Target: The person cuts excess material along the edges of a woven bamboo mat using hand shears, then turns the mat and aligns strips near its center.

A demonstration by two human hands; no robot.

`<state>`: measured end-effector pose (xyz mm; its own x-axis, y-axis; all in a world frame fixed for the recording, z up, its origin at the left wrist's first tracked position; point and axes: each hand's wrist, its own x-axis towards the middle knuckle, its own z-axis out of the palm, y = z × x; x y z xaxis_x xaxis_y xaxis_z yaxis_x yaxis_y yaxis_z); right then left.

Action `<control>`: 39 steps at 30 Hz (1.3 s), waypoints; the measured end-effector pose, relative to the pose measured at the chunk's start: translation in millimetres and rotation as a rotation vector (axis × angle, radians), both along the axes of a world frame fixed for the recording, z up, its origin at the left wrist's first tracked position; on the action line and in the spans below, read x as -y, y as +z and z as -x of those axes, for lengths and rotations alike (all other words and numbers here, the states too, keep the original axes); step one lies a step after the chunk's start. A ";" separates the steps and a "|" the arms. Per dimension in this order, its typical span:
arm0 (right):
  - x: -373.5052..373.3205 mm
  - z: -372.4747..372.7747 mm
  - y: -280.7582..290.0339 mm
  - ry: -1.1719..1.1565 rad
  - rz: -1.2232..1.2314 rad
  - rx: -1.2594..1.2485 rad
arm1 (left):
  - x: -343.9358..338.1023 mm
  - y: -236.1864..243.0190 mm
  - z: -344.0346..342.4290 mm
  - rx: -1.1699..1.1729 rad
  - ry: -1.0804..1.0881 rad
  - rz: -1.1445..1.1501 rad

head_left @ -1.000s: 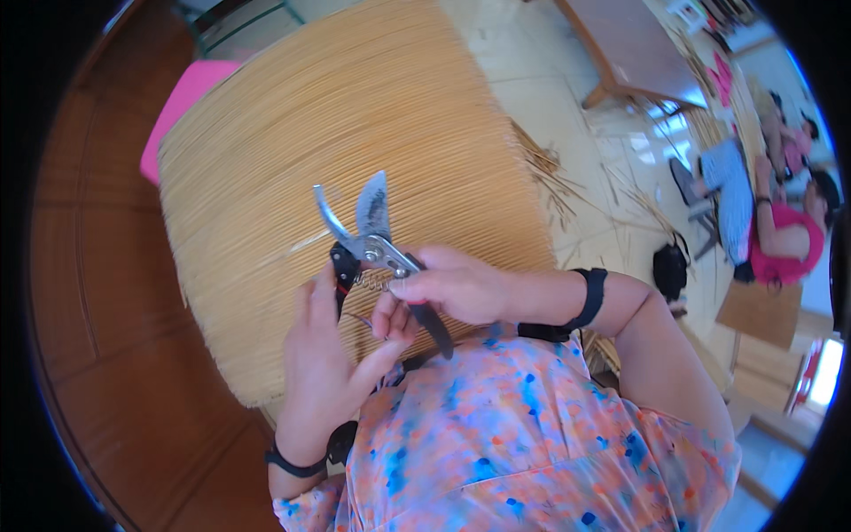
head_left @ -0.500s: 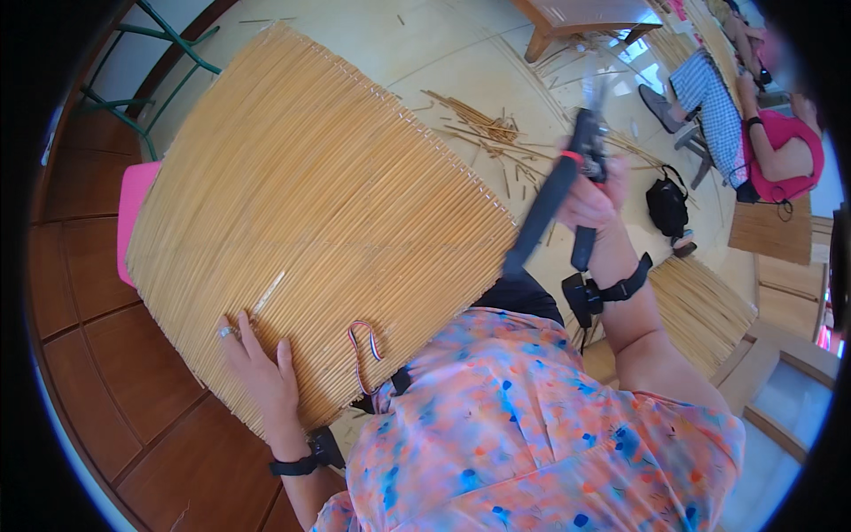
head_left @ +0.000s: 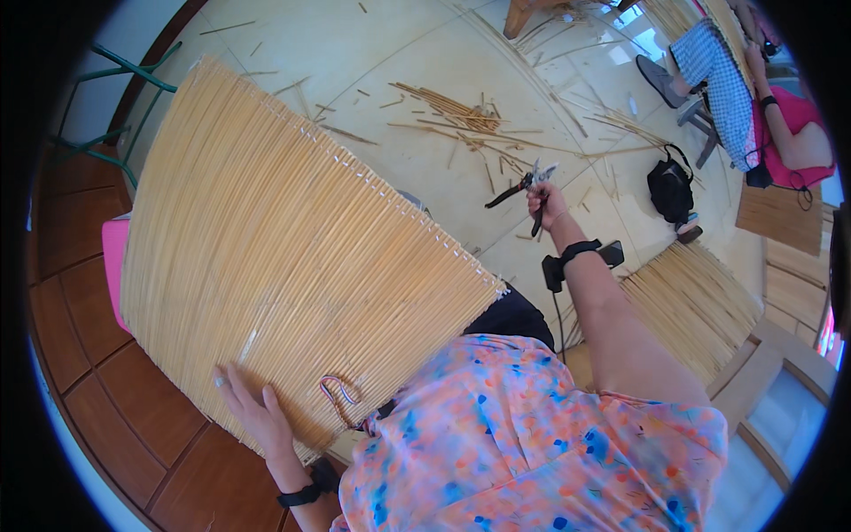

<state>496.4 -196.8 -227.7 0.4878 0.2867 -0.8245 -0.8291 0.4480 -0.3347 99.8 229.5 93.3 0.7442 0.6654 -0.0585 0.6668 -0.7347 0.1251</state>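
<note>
A wide mat of thin bamboo or reed strips [head_left: 275, 239] slopes across my lap, its far right edge bound with light stitching. On its near left part rests my left hand [head_left: 257, 417], fingers stretched out flat against the strips. A small striped cord loop [head_left: 335, 387] lies on the mat to the right of that hand. Past the mat's right edge, above the tiled floor, my right hand [head_left: 550, 206] grips a pair of pruning shears [head_left: 511, 195] with black handles. Their metal blades point up and away from me, and the handles are spread.
Loose strips [head_left: 456, 111] litter the tiled floor. A black bag [head_left: 670, 189] stands on the right, near a seated person in a pink top [head_left: 793, 142]. Another strip mat [head_left: 696, 297] lies at right. Brown wooden panels [head_left: 124, 408] and a green metal frame [head_left: 133, 66] border the left.
My right hand has reached out away from my body, carrying the pruning shears lower and farther off. The mat's far end has swung left and dropped nearer. My left hand stays on the mat.
</note>
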 end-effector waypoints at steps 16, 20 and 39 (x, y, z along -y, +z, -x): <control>17.3 33.5 -123.7 0.357 0.251 -0.174 | 1.1 29.9 -11.2 -0.037 0.147 -0.023; -19.1 34.2 -52.8 0.594 0.363 -0.098 | 22.9 33.9 5.4 -0.013 0.126 -0.029; -227.0 -83.2 215.0 1.059 -0.304 0.437 | 7.3 3.4 39.8 0.289 -0.046 -0.027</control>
<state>579.6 30.2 -12.7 0.1126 0.8728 -0.4748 -0.6765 -0.2826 -0.6800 60.0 222.2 96.7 0.7568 0.6290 0.1777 0.5722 -0.7690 0.2851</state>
